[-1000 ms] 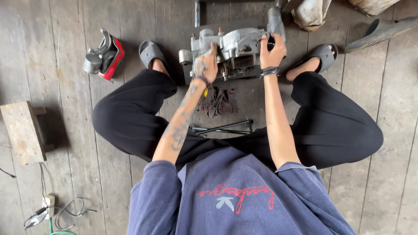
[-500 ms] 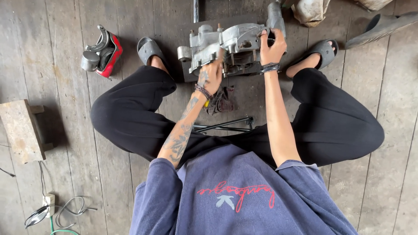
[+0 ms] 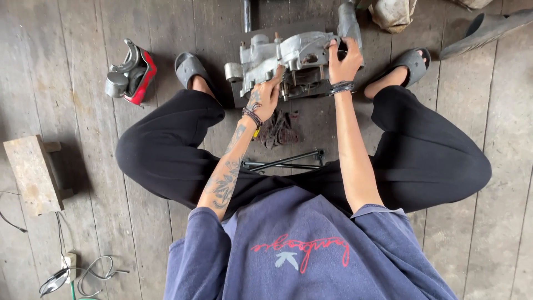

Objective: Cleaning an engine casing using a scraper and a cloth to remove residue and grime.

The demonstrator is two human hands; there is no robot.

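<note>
Two hands work an engine casing (image 3: 288,64) lying on the floor (image 3: 83,166) between the person's feet. Nearest, a black bar tool (image 3: 286,162) and a rag (image 3: 277,129). Left hand (image 3: 265,100) pinches its lower edge; right hand (image 3: 344,58) clamps its top, apparently steadying it. No containers visible.

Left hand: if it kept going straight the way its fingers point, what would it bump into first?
The left hand already has its fingers on the grey metal engine case, so it would likely just press further against it.
</note>
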